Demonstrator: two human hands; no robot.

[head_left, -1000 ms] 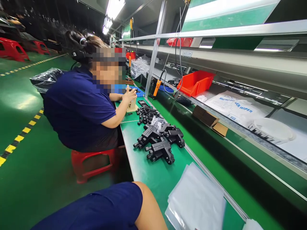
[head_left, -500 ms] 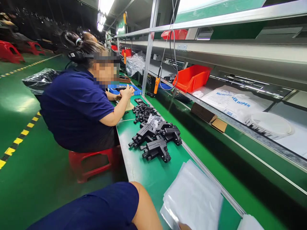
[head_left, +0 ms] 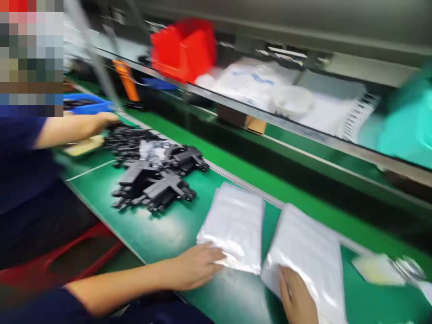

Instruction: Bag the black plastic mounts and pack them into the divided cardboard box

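The view is smeared by motion. My left hand lies with fingers stretched out on the near edge of a stack of clear plastic bags on the green bench. My right hand rests flat on a second stack of clear bags just to the right. Beyond the left stack lies a pile of black plastic housings.
A co-worker in dark blue sits at the left on a red stool, a hand near small black parts and a blue tray. On the shelf behind are a red bin, white wiper packs and a cardboard box.
The view has swung right and down. Both my hands have come into view on the plastic bags, and a second stack now shows to the right of the first.
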